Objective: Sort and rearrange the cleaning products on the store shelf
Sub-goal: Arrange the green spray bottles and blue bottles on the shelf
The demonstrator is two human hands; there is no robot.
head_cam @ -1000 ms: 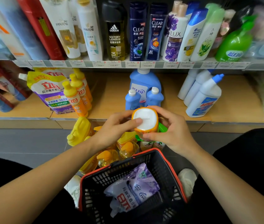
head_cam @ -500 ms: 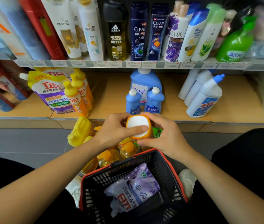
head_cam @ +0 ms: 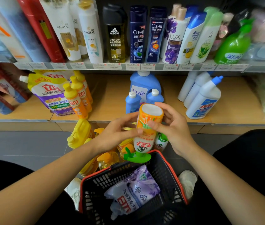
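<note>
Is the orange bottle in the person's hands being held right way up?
No, the orange bottle has its green spray head pointing down toward the basket and its white base facing up.

Upper shelf (head_cam: 79, 66), left to right: Pantene bottles (head_cam: 60, 33), 3 counted; adidas bottle (head_cam: 115, 38), 1; Clear bottles (head_cam: 138, 36), 2; Lux bottles (head_cam: 172, 43), 2; green pump bottle (head_cam: 232, 46), 1, toward right edge.
Lower shelf (head_cam: 115, 95): orange dish-soap bottles (head_cam: 75, 103), 3, and refill pouch (head_cam: 50, 95), 1 clearly seen, toward left edge; blue detergent bottles (head_cam: 144, 83), 3 (1 large, 2 small), at mid front edge; white cleaner bottles (head_cam: 204, 101), 3, toward right edge.
Basket (head_cam: 167, 176), 1, held purple pouch (head_cam: 136, 190), 1.
Hands, 2: left hand (head_cam: 115, 135), right hand (head_cam: 177, 130).
Orange spray bottle (head_cam: 145, 140), 1.
</note>
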